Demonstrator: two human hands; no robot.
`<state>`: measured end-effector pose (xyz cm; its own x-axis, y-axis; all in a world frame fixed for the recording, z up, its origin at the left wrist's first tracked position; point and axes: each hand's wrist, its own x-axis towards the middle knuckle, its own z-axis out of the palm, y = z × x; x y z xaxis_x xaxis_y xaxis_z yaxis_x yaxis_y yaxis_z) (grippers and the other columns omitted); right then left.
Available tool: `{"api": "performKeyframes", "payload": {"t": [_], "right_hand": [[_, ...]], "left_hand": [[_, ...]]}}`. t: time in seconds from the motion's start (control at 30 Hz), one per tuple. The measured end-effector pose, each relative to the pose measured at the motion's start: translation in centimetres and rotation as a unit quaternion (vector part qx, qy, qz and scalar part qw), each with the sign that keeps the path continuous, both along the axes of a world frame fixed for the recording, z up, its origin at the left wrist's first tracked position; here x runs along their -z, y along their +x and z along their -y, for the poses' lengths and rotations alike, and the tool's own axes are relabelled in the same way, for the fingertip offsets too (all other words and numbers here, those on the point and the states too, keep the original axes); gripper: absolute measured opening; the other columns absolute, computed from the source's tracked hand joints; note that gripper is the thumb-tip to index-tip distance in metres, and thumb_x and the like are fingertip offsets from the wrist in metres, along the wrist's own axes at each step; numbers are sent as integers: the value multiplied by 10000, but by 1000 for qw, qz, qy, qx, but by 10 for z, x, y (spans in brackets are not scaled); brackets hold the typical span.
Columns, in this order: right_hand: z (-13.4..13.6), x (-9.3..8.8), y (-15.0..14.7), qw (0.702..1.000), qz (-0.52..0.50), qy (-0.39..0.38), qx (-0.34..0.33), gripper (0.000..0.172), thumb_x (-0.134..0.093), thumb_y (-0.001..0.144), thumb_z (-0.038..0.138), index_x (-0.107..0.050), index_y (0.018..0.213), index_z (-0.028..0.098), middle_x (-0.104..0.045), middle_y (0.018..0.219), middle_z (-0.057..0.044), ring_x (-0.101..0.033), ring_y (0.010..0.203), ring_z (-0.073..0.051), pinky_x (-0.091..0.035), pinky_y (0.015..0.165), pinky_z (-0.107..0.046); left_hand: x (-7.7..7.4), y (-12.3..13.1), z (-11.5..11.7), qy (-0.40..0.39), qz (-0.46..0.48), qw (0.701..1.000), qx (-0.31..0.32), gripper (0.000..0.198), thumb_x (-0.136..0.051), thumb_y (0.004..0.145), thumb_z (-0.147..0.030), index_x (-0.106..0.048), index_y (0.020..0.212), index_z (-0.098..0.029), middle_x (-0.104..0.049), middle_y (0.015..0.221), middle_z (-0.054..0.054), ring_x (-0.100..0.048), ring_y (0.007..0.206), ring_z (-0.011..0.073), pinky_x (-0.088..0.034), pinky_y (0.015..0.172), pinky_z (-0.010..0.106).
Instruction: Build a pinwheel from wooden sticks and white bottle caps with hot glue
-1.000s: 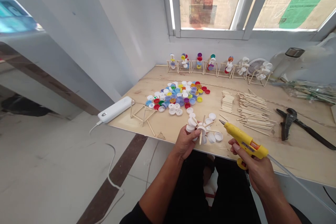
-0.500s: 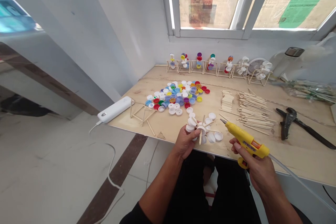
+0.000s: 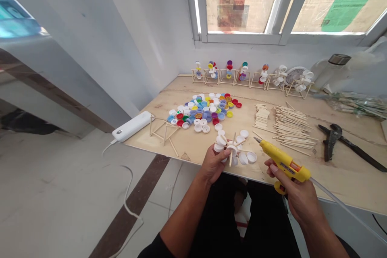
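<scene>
Near the table's front edge, my left hand [image 3: 214, 163] pinches a wheel of wooden sticks and white bottle caps [image 3: 231, 150]. Sticks radiate from its central cap, and some white caps are fixed around it. My right hand [image 3: 292, 187] is wrapped round the grip of a yellow glue gun [image 3: 282, 160]. The gun's nozzle points left toward the wheel, with a gap between them. Loose white caps [image 3: 251, 157] lie beside and behind the wheel; which of them touch it is hard to tell. Behind my left hand is a pile of coloured caps [image 3: 205, 109].
A stick frame [image 3: 165, 131] and a white power bank [image 3: 133, 125] are at the left. Right of centre lie wooden sticks [image 3: 293, 127] and black cutters [image 3: 332, 141]. Finished-looking cap wheels on frames [image 3: 229, 73], a small fan [image 3: 294, 75] and a bottle [image 3: 335, 72] line the wall.
</scene>
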<state>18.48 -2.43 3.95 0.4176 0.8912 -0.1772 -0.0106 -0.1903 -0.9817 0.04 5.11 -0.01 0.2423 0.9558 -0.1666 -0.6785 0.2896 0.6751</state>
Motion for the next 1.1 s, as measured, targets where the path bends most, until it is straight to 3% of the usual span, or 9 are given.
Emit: {"api": "performKeyframes", "payload": {"t": [0.8, 1.1], "right_hand": [[-6, -8, 6, 998, -45, 31, 7, 363, -791, 627, 389, -713, 921, 191, -700, 910, -45, -601, 781, -161, -495, 721, -266], [-6, -3, 7, 999, -36, 19, 11, 364, -786, 619, 409, -721, 894, 181, -707, 923, -59, -615, 786, -177, -508, 723, -283]], "left_hand": [[-1, 0, 0, -9, 1, 1000, 4, 426, -845, 541, -224, -668, 919, -141, -685, 784, 36, -643, 756, 171, -471, 756, 295], [-2, 0, 0, 2, -3, 1000, 7, 414, -840, 550, -226, -663, 913, -133, -679, 784, 41, -634, 745, 167, -471, 725, 278]]}}
